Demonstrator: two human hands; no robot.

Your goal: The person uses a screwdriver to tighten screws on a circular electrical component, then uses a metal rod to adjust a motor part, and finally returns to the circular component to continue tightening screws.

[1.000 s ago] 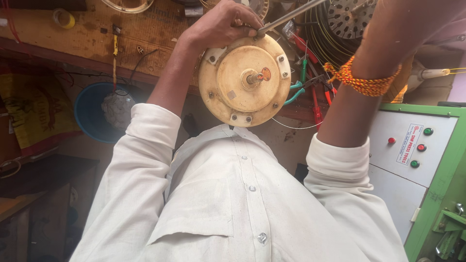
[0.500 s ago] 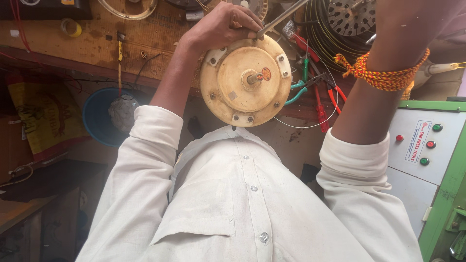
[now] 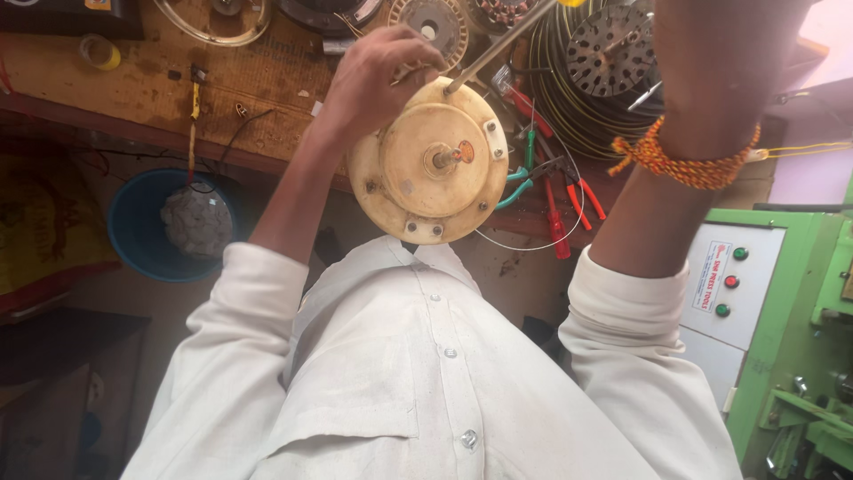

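Left hand clenched around the upper rim of a round cream-coloured motor housing, holding it up off the desk, over the desk's near edge and just above the white shirt. Housing faces the camera: short shaft stub at centre, screws around the rim.

A metal rod slants from the housing's top edge up toward the right; its tip touches the rim just beside the left fingers.

Right forearm raised at the right side, an orange thread band round the wrist. The right hand itself is cut off by the top of the frame; cannot tell what it does.

On the desk behind the housing: red-handled and green-handled pliers, coils of dark wire and stator cores near the far edge.

Below the desk's left part, a blue tub. Green machine with a white button panel at the right.
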